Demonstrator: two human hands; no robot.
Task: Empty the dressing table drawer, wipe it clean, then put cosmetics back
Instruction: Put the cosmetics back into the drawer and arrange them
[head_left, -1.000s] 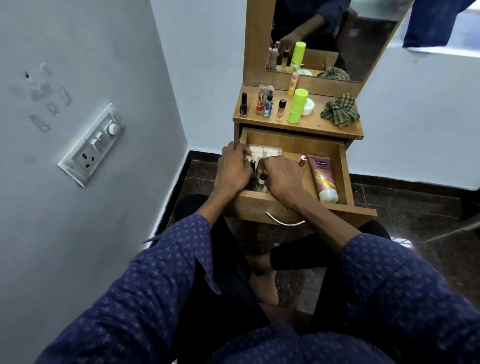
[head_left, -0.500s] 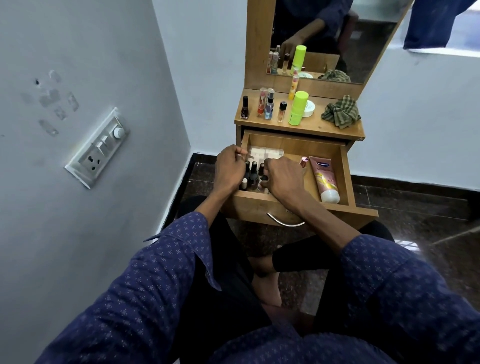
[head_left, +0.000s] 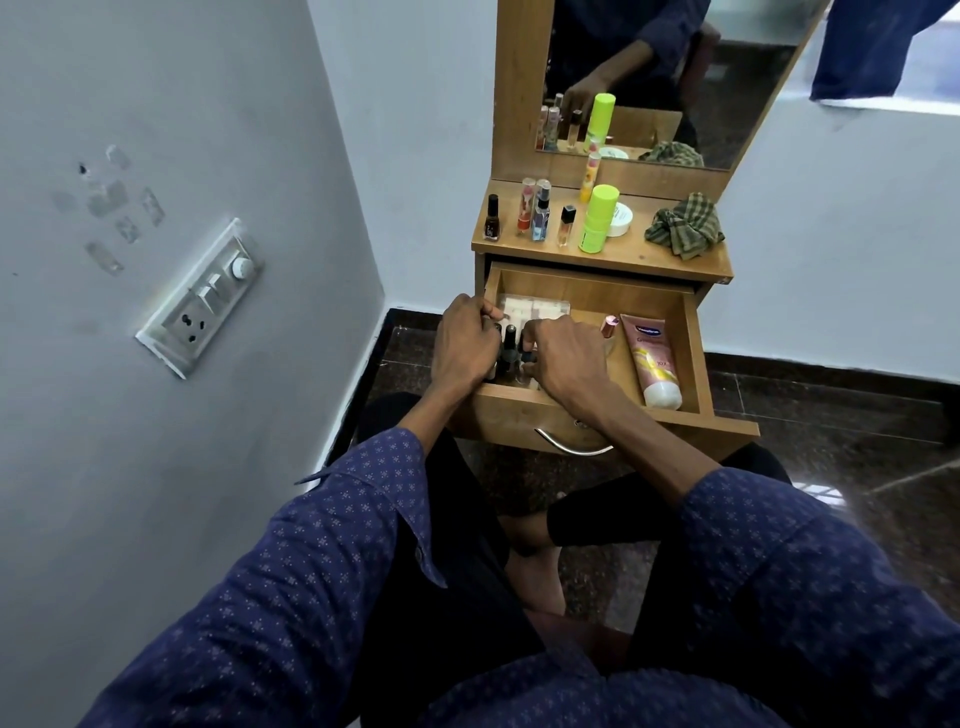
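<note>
1. Both hands are inside the open drawer at its left front corner; the left hand is curled, its fingertips near the drawer's left wall, and it seems to pinch something small, though what cannot be told; the right hand is curled too, its fingers bent down onto the caps of the small dark bottles.
2. Those bottles stand upright in a tight cluster directly between the two hands, long axis vertical; whether the right hand truly has hold of one or only touches the caps cannot be told.
3. My reading: the drawer is being emptied; the next lift should go straight up along the bottles' axis, then away and up to the bench top; either hand is equally near the cluster.
4. Behind the hands, against the drawer's back left corner, lies a flat clear-lidded case; to the right a small pink-capped item and, along the right wall, a pink tube lying with its cap towards the front; the right hand is nearer these.
5. On the bench top above stand a dark nail-polish bottle, several small bottles, a lime-green bottle, a white jar and a checked cloth at the right.
</note>
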